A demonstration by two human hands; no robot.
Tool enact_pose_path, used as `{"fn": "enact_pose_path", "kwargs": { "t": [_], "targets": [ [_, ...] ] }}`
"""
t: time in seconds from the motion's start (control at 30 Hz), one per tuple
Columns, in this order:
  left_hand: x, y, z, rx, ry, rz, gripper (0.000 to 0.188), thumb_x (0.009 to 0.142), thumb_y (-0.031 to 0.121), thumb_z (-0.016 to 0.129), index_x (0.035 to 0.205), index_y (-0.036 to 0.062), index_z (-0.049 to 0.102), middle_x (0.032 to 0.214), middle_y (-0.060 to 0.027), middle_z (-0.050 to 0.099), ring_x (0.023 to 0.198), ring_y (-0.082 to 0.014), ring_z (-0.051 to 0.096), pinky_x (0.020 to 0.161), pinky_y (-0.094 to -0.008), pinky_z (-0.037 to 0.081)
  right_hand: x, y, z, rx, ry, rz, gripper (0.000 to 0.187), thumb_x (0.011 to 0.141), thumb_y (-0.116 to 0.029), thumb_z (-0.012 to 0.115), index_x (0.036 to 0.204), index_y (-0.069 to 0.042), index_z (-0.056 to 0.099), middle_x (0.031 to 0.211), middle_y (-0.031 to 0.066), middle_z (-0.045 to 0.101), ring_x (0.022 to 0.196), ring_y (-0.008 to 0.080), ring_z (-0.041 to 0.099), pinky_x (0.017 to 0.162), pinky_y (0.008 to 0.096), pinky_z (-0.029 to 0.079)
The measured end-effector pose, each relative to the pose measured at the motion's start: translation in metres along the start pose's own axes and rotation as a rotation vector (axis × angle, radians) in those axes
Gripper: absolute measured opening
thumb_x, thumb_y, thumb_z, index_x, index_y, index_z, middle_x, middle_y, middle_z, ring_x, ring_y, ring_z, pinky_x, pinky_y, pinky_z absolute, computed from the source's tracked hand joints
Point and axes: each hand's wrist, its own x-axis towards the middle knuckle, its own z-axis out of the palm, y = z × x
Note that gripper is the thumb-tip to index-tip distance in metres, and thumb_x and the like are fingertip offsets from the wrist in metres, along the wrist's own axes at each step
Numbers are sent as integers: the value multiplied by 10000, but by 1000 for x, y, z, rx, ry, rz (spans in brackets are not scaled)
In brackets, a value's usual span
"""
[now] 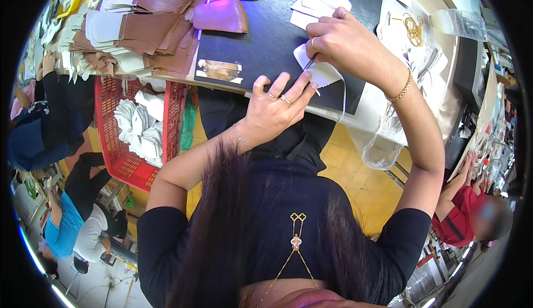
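A: What lay under the hands?
B: A black mat (pixel 266 41). The left hand (pixel 275 108), fingers spread and clasping nothing, pressed a white cut piece (pixel 325 75) flat, likely to steady it.
A: And the right hand (pixel 344 44)?
B: Just above, pinched on a thin tool (pixel 308 62), tip at the piece. The tool's kind was unclear.

A pale, curved leather piece (pixel 325 74) lies flat at the near edge of the black work mat (pixel 266 36).
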Motion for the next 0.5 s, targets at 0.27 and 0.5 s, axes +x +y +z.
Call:
{"fn": "enact_pose_path", "kwargs": {
  "t": [0.27, 0.5],
  "targets": [
    [2, 1, -2, -31, -12, -24, 520, 768, 259, 774, 1277, 215, 680, 1444, 18, 539, 1195, -221, 467, 943, -437, 334, 11, -2, -7, 26, -80, -12, 57, 792, -182, 750, 822, -134, 758, 847, -3, 622, 922, 186, 632, 883, 357, 411],
    [0, 5, -7, -36, -15, -18, 581, 725, 297, 796, 1282, 186, 672, 1445, -13, 522, 1204, -237, 477, 951, -469, 359, 20, -5, -8, -6, -119, -25, 48, 774, -157, 739, 799, -117, 747, 839, 9, 640, 901, 194, 644, 867, 367, 425]
  ]
}}
